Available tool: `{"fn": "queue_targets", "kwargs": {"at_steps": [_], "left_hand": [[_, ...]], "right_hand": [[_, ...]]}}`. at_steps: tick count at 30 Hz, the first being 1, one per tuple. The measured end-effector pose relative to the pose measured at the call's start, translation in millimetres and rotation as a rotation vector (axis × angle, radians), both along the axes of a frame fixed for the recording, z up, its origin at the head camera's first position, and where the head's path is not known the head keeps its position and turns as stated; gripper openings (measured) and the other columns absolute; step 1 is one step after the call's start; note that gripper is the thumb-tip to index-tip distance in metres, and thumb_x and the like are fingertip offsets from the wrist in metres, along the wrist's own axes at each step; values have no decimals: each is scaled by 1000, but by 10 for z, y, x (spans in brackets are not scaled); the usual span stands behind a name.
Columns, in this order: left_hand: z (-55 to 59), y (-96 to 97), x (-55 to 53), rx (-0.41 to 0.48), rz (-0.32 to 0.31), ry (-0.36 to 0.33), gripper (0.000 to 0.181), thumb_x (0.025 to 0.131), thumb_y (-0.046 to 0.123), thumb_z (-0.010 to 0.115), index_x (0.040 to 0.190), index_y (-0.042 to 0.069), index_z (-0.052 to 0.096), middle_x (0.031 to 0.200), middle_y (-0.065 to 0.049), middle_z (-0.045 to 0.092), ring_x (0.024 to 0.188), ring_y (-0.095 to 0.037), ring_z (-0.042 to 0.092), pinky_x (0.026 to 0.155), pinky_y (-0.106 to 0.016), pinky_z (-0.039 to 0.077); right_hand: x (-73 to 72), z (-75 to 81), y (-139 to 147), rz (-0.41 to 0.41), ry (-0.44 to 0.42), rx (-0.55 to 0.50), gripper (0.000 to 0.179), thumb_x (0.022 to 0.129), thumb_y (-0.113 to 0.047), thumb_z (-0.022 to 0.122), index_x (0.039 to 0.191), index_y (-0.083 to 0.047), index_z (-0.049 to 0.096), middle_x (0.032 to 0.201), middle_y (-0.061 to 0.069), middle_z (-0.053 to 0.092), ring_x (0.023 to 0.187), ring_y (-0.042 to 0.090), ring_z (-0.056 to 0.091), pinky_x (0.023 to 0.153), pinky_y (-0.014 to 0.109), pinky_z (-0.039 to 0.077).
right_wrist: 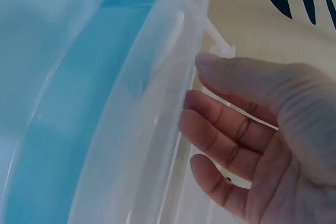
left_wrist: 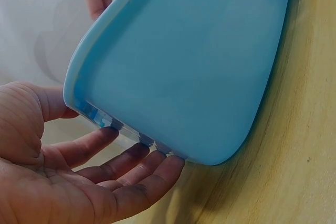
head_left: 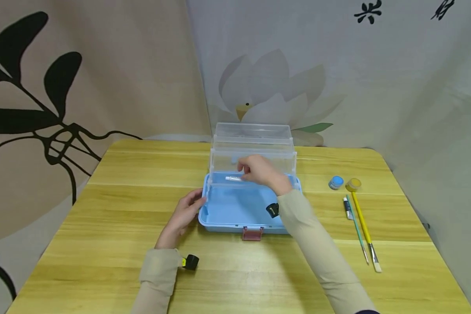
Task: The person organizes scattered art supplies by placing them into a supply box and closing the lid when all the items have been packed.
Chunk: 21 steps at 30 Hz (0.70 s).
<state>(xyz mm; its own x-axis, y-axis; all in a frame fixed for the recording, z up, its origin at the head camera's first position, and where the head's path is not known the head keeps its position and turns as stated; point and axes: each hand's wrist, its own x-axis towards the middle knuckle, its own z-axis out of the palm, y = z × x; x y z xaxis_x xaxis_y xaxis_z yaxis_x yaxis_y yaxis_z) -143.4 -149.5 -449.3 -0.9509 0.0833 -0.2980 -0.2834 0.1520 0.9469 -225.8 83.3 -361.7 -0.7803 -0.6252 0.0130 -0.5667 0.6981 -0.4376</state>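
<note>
A blue storage box (head_left: 241, 209) stands on the table with its clear lid and tiered tray (head_left: 255, 146) raised at the back. My left hand (head_left: 188, 211) grips its left end; in the left wrist view the thumb is at the rim and several fingertips (left_wrist: 142, 150) meet the end wall. My right hand (head_left: 261, 170) is over the back of the box, fingers loosely bent beside the translucent tray wall (right_wrist: 142, 103), with nothing seen between them. Just by its fingertips lies a small white tube-like thing (head_left: 233, 179). A pink clasp (head_left: 252, 234) hangs at the box's front.
To the right on the wooden table (head_left: 141, 209) stand a blue-lidded paint pot (head_left: 336, 182) and a yellow one (head_left: 353, 184). In front of them lie a dark-labelled paint tube (head_left: 348, 209), a teal paintbrush (head_left: 357, 229) and a yellow paintbrush (head_left: 363, 222). A printed cloth hangs behind.
</note>
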Motion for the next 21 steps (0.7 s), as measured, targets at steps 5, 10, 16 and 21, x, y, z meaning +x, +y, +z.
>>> {"fn": "queue_targets", "kwargs": {"at_steps": [5,10,16,21], "left_hand": [[0,2,1,7,-1,-2,45,98,18,47,140,3,39,140,-18,40,122,-31,42,98,-46,41],[-11,1,-3,6,-2,0,44,98,18,47,139,3,39,139,-18,41,122,-31,43,97,-46,42],[-19,0,-7,2,-1,0,44,99,18,47,140,4,39,139,-18,41,122,-31,43,98,-46,42],[-21,-3,-4,-9,0,4,44,99,18,47,140,4,39,138,-18,42,122,-31,43,97,-45,42]], "right_hand": [[40,24,113,-19,5,-32,14,83,-4,68,97,-2,66,76,5,59,70,18,51,68,31,46],[89,52,226,-29,23,-45,14,83,-4,69,97,-1,66,76,5,60,70,18,52,67,31,47],[132,82,392,-87,42,-26,14,83,-5,69,97,-2,66,75,4,59,69,18,52,66,32,46],[160,84,538,-141,50,-12,15,83,-6,70,97,-2,67,75,3,59,70,19,52,65,31,46]]}}
